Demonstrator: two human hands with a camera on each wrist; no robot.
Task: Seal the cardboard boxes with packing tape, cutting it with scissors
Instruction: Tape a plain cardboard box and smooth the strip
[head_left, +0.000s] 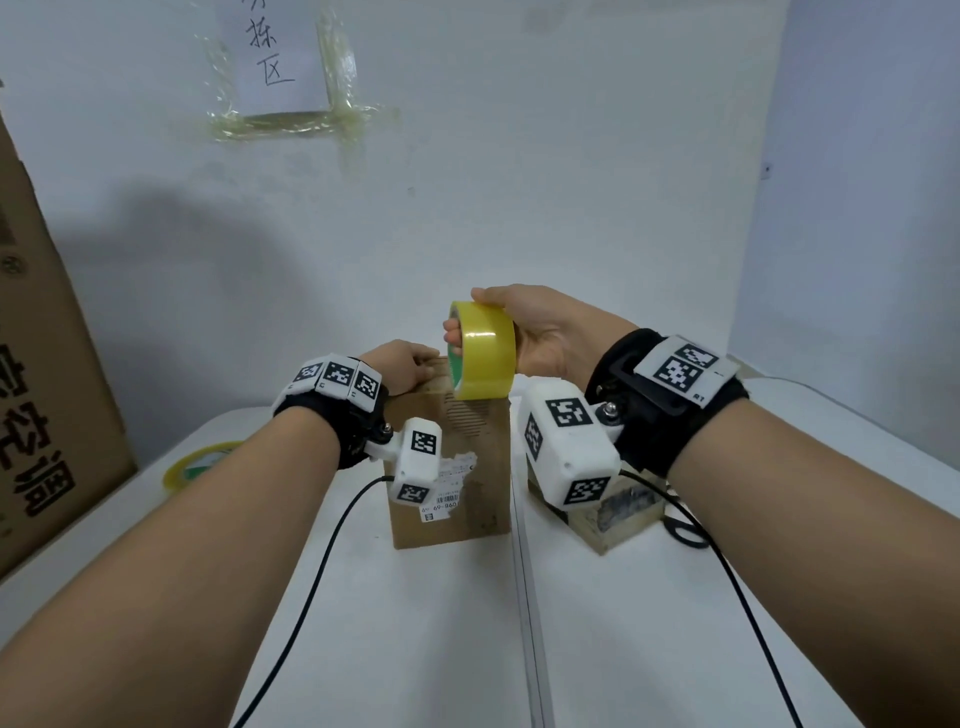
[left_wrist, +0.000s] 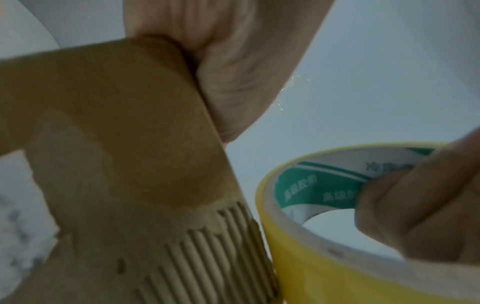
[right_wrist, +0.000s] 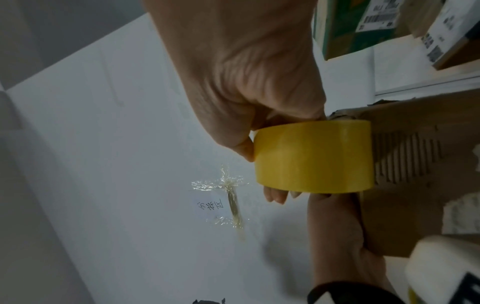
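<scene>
Right hand gripped the yellow tape roll — its rim against the upright cardboard box, whose top edge the left hand clasped. A second tape roll lay left of the left wrist; a smaller taped box and scissors sat under the right wrist — open tabletop nearer the body.

Glossy yellow plastic tape roll; matt, torn corrugated cardboard box.

Both forearms reach forward. The right hand is raised, fingers curled, thumb on top. The left hand sits lower beside it, fingers bent downward.
</scene>
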